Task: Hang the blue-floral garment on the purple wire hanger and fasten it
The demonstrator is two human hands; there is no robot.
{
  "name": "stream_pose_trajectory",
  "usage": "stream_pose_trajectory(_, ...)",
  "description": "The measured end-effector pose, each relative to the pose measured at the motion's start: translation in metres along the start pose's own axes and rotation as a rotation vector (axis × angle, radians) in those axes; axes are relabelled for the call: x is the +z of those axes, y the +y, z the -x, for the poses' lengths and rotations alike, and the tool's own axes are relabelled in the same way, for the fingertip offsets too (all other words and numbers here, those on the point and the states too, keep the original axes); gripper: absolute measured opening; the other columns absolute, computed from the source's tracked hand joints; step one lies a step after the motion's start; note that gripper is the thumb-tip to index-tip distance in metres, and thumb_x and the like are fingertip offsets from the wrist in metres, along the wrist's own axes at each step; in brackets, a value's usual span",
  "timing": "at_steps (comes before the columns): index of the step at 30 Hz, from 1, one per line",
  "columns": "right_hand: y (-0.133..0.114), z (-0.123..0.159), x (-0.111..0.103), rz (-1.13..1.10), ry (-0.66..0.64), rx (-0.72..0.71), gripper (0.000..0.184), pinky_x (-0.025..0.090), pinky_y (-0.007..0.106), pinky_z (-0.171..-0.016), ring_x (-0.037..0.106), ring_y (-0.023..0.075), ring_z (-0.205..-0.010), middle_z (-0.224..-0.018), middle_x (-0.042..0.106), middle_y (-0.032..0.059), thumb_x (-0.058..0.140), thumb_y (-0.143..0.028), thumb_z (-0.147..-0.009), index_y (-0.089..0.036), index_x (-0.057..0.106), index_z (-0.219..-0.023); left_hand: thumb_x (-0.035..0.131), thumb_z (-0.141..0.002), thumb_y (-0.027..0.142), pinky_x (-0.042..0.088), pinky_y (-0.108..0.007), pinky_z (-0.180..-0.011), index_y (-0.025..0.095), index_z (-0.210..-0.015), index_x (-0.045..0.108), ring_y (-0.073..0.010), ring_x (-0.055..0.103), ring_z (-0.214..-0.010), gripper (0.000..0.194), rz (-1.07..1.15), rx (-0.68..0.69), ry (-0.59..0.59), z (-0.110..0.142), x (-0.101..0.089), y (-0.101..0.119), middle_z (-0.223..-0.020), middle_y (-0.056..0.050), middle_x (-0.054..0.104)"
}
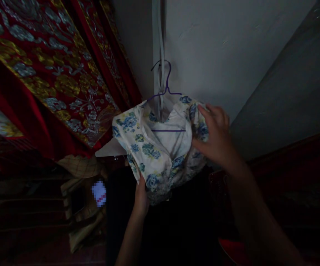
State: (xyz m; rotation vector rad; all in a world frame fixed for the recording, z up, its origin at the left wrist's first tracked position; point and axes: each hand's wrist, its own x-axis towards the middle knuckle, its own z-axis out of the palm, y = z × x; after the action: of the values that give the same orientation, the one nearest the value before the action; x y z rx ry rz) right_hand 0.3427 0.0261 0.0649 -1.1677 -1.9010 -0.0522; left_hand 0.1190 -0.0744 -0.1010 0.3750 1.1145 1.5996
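Observation:
A white blouse with blue and green flowers (149, 149) hangs on a thin purple clothes hanger (167, 79) against the wall. The hanger's hook is at a pale strip or cord (160, 37). My left hand (141, 197) grips the blouse's lower left side, with its fingers partly hidden by the cloth. Over the right shoulder of the blouse lies my right hand (217, 133), thumb and fingers spread apart against the fabric. Through the open neckline the hanger's straight lower bar shows.
Red cloth embroidered in gold and silver (65, 81) drapes down on the left. Below it stands a wooden chair (74, 210) with a blurred bright item (99, 193) on it. A grey wall (218, 48) is behind the blouse. The lower area is very dark.

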Motion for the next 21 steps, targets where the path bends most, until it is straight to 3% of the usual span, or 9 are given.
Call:
stream_pose_trajectory(2, -0.012, 0.035, 0.021, -0.276, -0.026, 0.089, 0.07, 0.033, 0.053, -0.117, 0.037, 0.032, -0.145, -0.156, 0.04, 0.0121, 0.064, -0.038, -0.085, -0.026, 0.04, -0.15, 0.065, -0.08, 0.072, 0.037, -0.042, -0.12, 0.022, -0.137, 0.061, -0.0279, 0.045, -0.146, 0.076, 0.042, -0.032, 0.029, 0.008, 0.007, -0.013, -0.146, -0.01, 0.06)
stream_pose_trajectory(5, -0.029, 0.092, 0.063, -0.678, 0.003, 0.538, 0.045, 0.045, 0.046, -0.108, 0.056, 0.0281, -0.127, -0.134, 0.062, 0.0105, 0.052, -0.051, -0.094, -0.026, 0.057, -0.13, 0.065, -0.077, 0.076, 0.037, -0.043, -0.121, 0.021, -0.136, 0.062, -0.0294, 0.046, -0.144, 0.081, 0.092, -0.082, -0.035, 0.016, 0.015, -0.024, -0.145, -0.011, 0.06)
stream_pose_trajectory(6, -0.033, 0.107, 0.076, -0.733, -0.021, 0.67, 0.043, 0.046, 0.046, -0.106, 0.059, 0.0289, -0.122, -0.126, 0.067, 0.011, 0.052, -0.056, -0.093, -0.025, 0.063, -0.119, 0.065, -0.075, 0.077, 0.037, -0.044, -0.12, 0.021, -0.136, 0.063, -0.0305, 0.048, -0.143, 0.082, 0.103, -0.094, -0.053, 0.017, 0.016, -0.026, -0.144, -0.012, 0.061)
stream_pose_trajectory(8, -0.039, 0.123, 0.097, -0.831, -0.074, 0.801, 0.049, 0.045, 0.045, -0.107, 0.059, 0.0298, -0.12, -0.118, 0.07, 0.0124, 0.048, -0.066, -0.092, -0.022, 0.068, -0.106, 0.066, -0.074, 0.077, 0.038, -0.046, -0.12, 0.022, -0.135, 0.064, -0.0316, 0.049, -0.142, 0.082, 0.102, -0.105, -0.039, 0.018, 0.014, -0.027, -0.142, -0.012, 0.063)
stream_pose_trajectory(11, -0.042, 0.118, 0.106, -0.914, -0.077, 0.786, 0.054, 0.048, 0.04, -0.101, 0.062, 0.0277, -0.111, -0.105, 0.071, 0.0107, 0.046, -0.071, -0.092, -0.021, 0.068, -0.093, 0.065, -0.074, 0.077, 0.038, -0.045, -0.12, 0.024, -0.131, 0.066, -0.0311, 0.047, -0.144, 0.079, 0.066, -0.093, -0.002, 0.018, 0.009, -0.024, -0.141, -0.01, 0.064)
stream_pose_trajectory(13, -0.042, 0.108, 0.103, -0.934, -0.093, 0.721, 0.051, 0.051, 0.034, -0.083, 0.063, 0.0232, -0.088, -0.085, 0.067, 0.0057, 0.052, -0.071, -0.09, -0.022, 0.064, -0.081, 0.065, -0.074, 0.078, 0.039, -0.043, -0.119, 0.025, -0.131, 0.066, -0.0302, 0.048, -0.143, 0.077, 0.039, -0.059, -0.01, 0.018, 0.006, -0.02, -0.14, -0.008, 0.064)
stream_pose_trajectory(16, -0.044, 0.101, 0.096, -0.975, -0.147, 0.681, 0.047, 0.043, 0.028, -0.06, 0.051, 0.0165, -0.064, -0.067, 0.053, -0.0007, 0.057, -0.066, -0.088, -0.022, 0.055, -0.072, 0.063, -0.073, 0.08, 0.04, -0.041, -0.118, 0.025, -0.131, 0.066, -0.0293, 0.053, -0.139, 0.08, -0.009, -0.022, -0.025, 0.02, 0.005, -0.015, -0.138, -0.008, 0.066)
stream_pose_trajectory(21, -0.049, 0.11, 0.089, -0.99, -0.199, 0.666, 0.036, 0.039, 0.026, -0.06, 0.048, 0.0154, -0.066, -0.071, 0.05, -0.0022, 0.055, -0.057, -0.093, -0.023, 0.054, -0.08, 0.06, -0.073, 0.084, 0.045, -0.044, -0.114, 0.026, -0.134, 0.063, -0.0301, 0.056, -0.135, 0.085, -0.034, -0.049, -0.07, 0.022, 0.008, -0.017, -0.137, -0.01, 0.066)
